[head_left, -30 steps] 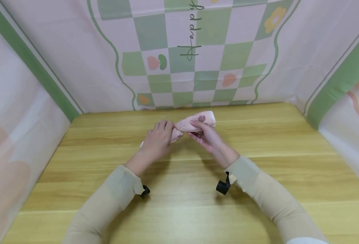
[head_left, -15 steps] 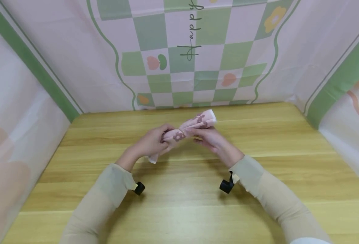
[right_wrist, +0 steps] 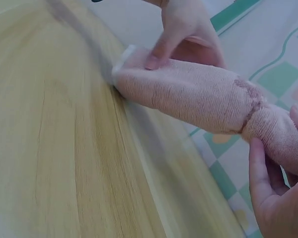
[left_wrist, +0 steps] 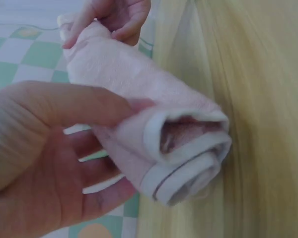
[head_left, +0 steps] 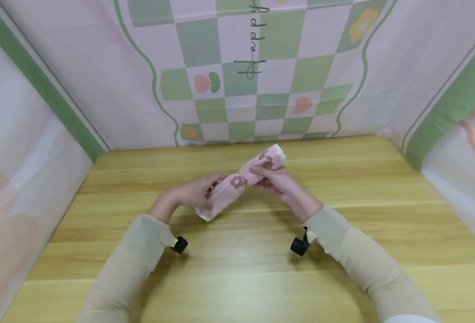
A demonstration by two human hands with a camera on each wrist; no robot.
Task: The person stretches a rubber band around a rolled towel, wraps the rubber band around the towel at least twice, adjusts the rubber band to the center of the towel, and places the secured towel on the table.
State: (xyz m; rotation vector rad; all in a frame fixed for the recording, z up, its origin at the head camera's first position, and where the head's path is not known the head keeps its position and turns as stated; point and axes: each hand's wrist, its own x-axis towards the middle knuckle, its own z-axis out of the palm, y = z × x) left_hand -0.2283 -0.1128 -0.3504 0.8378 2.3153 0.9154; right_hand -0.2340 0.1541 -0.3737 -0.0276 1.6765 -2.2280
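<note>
A rolled pink towel [head_left: 226, 197] with dark pink flowers and white edges is held aslant above the table. A thin brownish band [right_wrist: 249, 118] cinches it near the middle, narrowing it there. My left hand [head_left: 192, 192] pinches the towel toward its near left end, thumb on one side and fingers on the other. In the left wrist view the rolled layers of that white-hemmed end [left_wrist: 188, 158] face the camera. Right of the band, my right hand [head_left: 277, 183] grips the other half, its thumb lying on top. Part of the right fingers is hidden behind the towel.
A wood-grain table [head_left: 237, 269] lies under both hands. Behind it hangs a cloth backdrop [head_left: 277, 76] with green checks and a "Happy" print; more cloth closes off both sides. Small black cameras [head_left: 300, 246] stick out from the wrists.
My left hand has slid from beside the band down toward the towel's left end, baring the left half. The right hand has shifted slightly; the towel now slants more.
</note>
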